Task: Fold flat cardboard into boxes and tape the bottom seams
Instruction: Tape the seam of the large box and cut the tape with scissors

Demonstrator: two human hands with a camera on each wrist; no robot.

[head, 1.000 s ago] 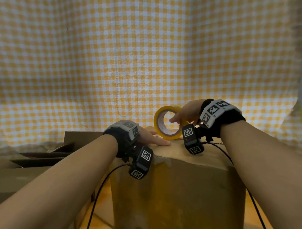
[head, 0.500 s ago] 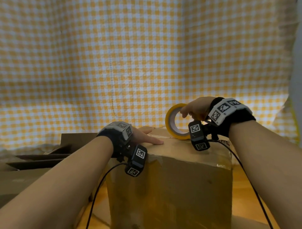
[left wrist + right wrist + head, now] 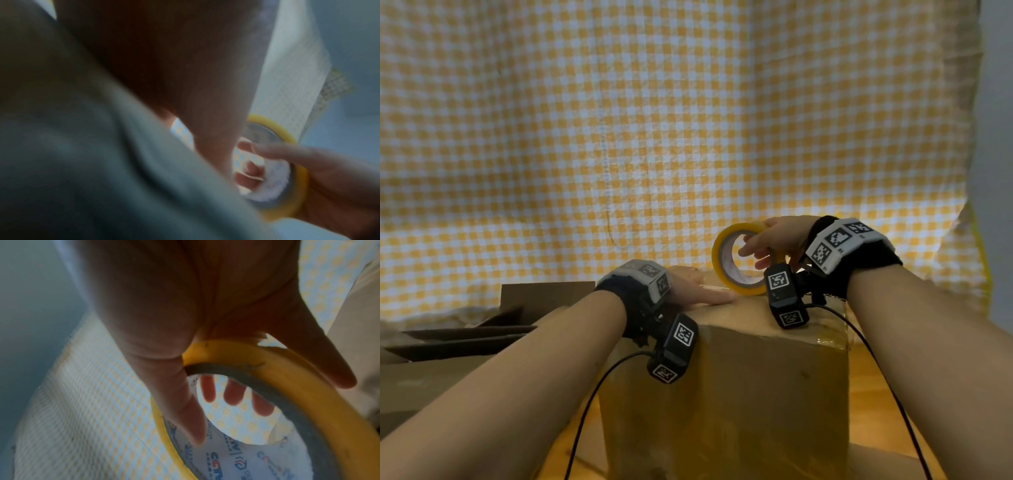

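brown cardboard box [image 3: 726, 387] stands upturned, bottom face up. left hand [image 3: 698, 291] lies flat on that face, fingers straight, pressing down near the seam, gripping nothing. right hand [image 3: 774, 241] is curled round the yellow roll of packing tape [image 3: 736, 263], thumb on the outer band, fingertips [image 3: 232, 394] through the core; roll stands on edge on the box top. judgement: tape is being laid along the bottom seam. to do well: keep left palm pinning the laid end, draw roll straight along the seam, low and taut, flaps butted. risk: tape drifting off-line or wrinkling. yellow gingham cloth [image 3: 654, 137] hangs behind.
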